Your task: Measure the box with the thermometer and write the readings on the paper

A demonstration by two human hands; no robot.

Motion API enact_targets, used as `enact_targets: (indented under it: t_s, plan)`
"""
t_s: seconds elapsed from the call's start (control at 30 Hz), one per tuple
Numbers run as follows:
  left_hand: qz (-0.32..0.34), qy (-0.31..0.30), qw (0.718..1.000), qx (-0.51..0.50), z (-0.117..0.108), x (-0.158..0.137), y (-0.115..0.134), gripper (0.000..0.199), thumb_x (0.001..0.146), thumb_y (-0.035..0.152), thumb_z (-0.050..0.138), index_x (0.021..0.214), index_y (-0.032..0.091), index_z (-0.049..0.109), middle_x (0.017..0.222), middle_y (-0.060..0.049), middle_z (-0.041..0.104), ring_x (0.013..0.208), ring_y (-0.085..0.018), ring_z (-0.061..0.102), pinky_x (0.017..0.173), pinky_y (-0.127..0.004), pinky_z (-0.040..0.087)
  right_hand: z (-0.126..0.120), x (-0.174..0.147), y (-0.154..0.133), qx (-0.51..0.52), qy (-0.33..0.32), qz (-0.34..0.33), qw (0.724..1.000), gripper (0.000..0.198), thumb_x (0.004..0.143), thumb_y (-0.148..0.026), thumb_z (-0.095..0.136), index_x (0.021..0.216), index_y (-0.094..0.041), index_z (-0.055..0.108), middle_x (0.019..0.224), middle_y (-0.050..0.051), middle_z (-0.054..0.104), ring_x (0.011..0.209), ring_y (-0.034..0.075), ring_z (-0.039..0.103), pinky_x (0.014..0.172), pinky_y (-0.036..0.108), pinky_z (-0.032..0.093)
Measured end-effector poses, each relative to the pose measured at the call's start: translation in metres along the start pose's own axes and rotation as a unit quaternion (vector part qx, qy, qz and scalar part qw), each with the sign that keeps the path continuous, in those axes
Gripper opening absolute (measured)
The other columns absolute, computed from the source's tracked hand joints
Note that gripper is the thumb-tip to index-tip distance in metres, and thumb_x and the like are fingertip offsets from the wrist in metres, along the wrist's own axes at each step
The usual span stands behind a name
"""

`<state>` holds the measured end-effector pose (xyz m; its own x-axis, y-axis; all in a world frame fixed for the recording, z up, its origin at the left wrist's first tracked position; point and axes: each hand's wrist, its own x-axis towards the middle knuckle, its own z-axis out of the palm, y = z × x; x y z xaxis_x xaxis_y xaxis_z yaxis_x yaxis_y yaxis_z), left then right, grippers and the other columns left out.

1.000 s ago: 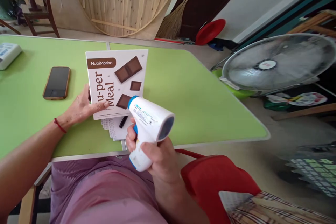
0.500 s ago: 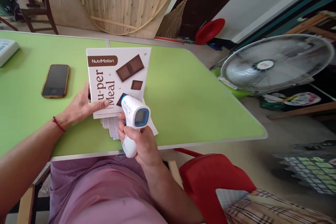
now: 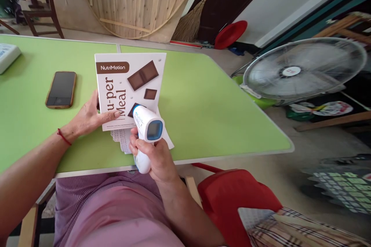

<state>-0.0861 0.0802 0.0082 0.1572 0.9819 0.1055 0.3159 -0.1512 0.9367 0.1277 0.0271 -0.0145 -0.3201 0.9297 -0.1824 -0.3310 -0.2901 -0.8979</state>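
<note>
Since a second ago we have swung the white-and-blue handheld scanner (image 3: 146, 133), gripped in our right hand (image 3: 155, 158), onto the white chocolate-print box (image 3: 130, 88) our left hand (image 3: 89, 117) steadies upright on the green table (image 3: 203, 104); tilting it could spoil aim.

The white box (image 3: 130, 88), standing near the tabletop's front edge, carries "NutriMotion" in white letters on a brown band at its top left corner. Below it, turned sideways in brown print, run "u-per" and "Meal", the first letter covered by the left hand (image 3: 92, 117). Print on the thermometer (image 3: 146, 131) and the papers (image 3: 123, 141) is too small to read.
</note>
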Motion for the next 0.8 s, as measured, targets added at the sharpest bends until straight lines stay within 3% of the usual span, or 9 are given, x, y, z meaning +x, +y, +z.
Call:
enact_targets:
  t_s: [0.67,0.8]
  plan:
    - [-0.002,-0.004,1.000,0.016,-0.0007,-0.0004,0.0014,0.080,0.075,0.057,0.079,0.134,0.016,0.045,0.129,-0.016,0.065,0.118,-0.034,0.062,0.096,-0.049,0.054,0.0003,0.0003,0.0026,-0.002,-0.016,-0.009,1.000,0.023,0.077,-0.036,0.075,0.083,-0.017,0.064,0.064,-0.003,0.053,0.060,0.010,0.046,0.061,0.027,0.038]
    - [0.002,-0.007,1.000,0.018,-0.0017,-0.0009,0.0007,0.079,0.076,0.057,0.079,0.134,0.016,0.044,0.131,-0.016,0.065,0.117,-0.033,0.063,0.096,-0.049,0.054,0.0006,0.0002,0.0037,-0.001,-0.004,0.003,1.000,0.026,0.074,-0.035,0.076,0.090,-0.017,0.065,0.065,-0.003,0.054,0.060,0.010,0.048,0.061,0.027,0.039]
